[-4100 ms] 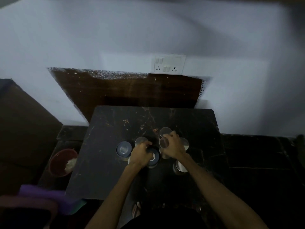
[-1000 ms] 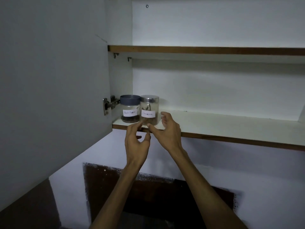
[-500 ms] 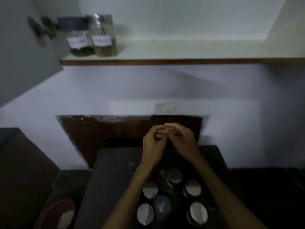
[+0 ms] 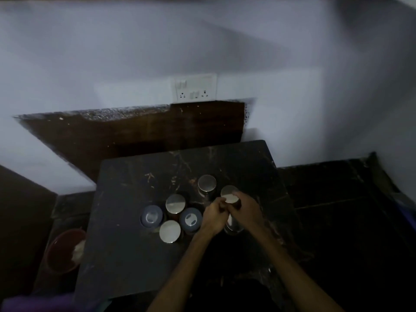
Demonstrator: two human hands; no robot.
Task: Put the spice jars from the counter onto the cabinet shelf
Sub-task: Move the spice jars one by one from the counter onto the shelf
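Several spice jars stand on the dark marble counter [image 4: 126,255]: silver-lidded ones [image 4: 207,182], [image 4: 175,203], [image 4: 170,231] and two blue-lidded ones [image 4: 151,216], [image 4: 190,219]. My right hand [image 4: 246,209] is closed around a silver-lidded jar [image 4: 228,193] at the right of the group. It also covers most of another jar [image 4: 234,228] nearer to me. My left hand [image 4: 212,217] has its fingers curled against the left side of the same silver-lidded jar. Whether it grips that jar is unclear. The cabinet shelf is out of view.
A white wall with a switch and socket plate [image 4: 194,88] rises behind the counter, above a dark brown panel [image 4: 135,131]. A red bowl [image 4: 64,251] with something white in it sits low at the left. A dark lower counter [image 4: 337,210] extends to the right.
My view has dropped from the shelf, where two labelled jars stand, to the counter. Both hands came down from mid-air and now meet at a silver-lidded jar on the right.
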